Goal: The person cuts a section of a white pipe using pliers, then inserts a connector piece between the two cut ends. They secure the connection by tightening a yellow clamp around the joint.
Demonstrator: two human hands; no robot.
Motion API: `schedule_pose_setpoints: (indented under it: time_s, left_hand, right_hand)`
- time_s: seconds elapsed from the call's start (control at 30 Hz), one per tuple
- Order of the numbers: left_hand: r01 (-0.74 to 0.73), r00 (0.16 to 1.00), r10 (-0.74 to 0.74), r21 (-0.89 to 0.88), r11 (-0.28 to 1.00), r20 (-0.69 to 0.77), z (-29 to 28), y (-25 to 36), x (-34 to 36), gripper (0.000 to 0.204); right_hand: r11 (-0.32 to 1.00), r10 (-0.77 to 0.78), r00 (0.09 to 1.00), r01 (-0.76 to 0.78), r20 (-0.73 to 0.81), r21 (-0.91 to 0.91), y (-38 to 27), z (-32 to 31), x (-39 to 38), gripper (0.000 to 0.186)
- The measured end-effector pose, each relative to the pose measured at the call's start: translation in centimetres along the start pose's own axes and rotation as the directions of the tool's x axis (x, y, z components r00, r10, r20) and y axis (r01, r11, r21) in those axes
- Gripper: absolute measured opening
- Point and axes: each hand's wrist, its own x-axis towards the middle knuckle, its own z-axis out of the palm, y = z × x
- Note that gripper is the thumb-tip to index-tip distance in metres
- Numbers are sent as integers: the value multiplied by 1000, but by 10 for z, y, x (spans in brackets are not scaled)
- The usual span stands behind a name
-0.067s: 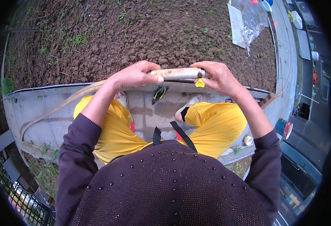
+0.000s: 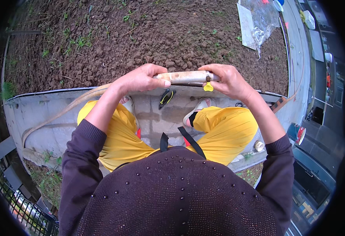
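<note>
A pale, stained length of hose (image 2: 184, 77) is held level between my hands, just over the edge of the soil bed. My left hand (image 2: 142, 78) is closed around its left end, thumb along the near side. At the other end, my right hand (image 2: 230, 82) grips it with bent fingers, close beside a metal hose clamp (image 2: 208, 74). A yellow thumb key (image 2: 208, 87) hangs down from that clamp. On the concrete between my feet lies a black-and-yellow hand tool (image 2: 166, 98); its exact kind is hard to make out.
Beyond the concrete edge spreads a bed of brown soil (image 2: 141, 43) with small weeds. More hose (image 2: 58, 112) curves along the ground at left. Clear plastic sheeting (image 2: 262, 29) and a white board (image 2: 246, 25) lie at far right. A paint can (image 2: 299, 135) stands at right.
</note>
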Motion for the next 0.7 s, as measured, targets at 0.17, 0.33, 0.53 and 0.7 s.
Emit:
schedule_pose_setpoints:
  time_s: [0.17,0.33,0.53,0.7]
  left_hand:
    - [-168,972,213,346,923,-95,-2,-5,2,46]
    - [-108,989,137,351,930,-58,1,3,2,46]
    - [-173,980,188,191,966,-62,2,-15,6,36]
    - [-159,974,187,205,966,-128,8,-14,11,36]
  right_hand:
    - [962,51,995,-71,82,265,2,1,0,55]
    - [811,306,931,-363,197,459,2,-1,-10,39]
    - [871,178,977,-212,119,443,10,5,-8,39]
    - [942,126,991,-133,42,307,15,3,-7,46]
